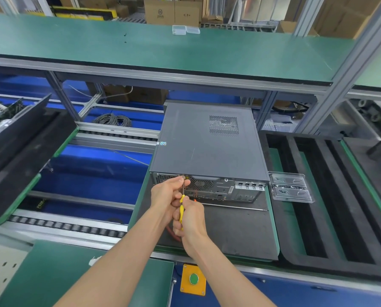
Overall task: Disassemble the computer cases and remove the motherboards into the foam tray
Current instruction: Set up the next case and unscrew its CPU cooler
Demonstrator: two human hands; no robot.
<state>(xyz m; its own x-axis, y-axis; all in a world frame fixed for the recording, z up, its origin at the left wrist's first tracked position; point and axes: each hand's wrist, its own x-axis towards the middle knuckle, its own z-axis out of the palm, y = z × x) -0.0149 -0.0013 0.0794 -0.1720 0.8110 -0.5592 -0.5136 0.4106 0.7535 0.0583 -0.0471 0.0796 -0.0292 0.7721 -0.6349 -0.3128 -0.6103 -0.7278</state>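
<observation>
A dark grey computer case (207, 142) lies flat on a black mat (240, 231), its rear panel facing me. My right hand (190, 220) grips the yellow handle of a screwdriver (181, 209). The metal shaft points up to the top left of the rear panel. There my left hand (166, 196) pinches the shaft near its tip. A black foam tray (331, 196) with long slots lies right of the case. No motherboard shows.
A clear plastic parts tray (290, 188) sits between the case and the foam tray. A long thin rod (236, 208) lies on the mat. Black foam (19, 151) leans at the left over a roller conveyor (67, 227). A green button box (193, 279) is at the near edge.
</observation>
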